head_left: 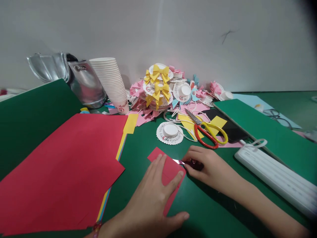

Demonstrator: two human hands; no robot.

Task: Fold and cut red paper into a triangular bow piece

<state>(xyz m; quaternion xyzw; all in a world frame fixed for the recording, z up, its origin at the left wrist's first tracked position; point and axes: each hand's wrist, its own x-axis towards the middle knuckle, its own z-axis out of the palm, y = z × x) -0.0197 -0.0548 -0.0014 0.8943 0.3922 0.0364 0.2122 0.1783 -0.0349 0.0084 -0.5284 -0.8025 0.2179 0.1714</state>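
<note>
My left hand lies with its fingers spread on a small folded piece of red paper, which rests on the green table. Its palm covers part of the paper. In my right hand, pinched between thumb and fingers, is a small knife with a shiny blade and a pinkish handle. The blade is at the paper's upper right edge; most of the handle is hidden in my fingers. Just beyond lies a white fringed paper-cup piece.
Red and yellow scissors lie open behind my right hand. Large red sheets cover the left side. A power strip is at right. At the back stand stacked paper cups, a silver bag and heaped cup-and-bow crafts.
</note>
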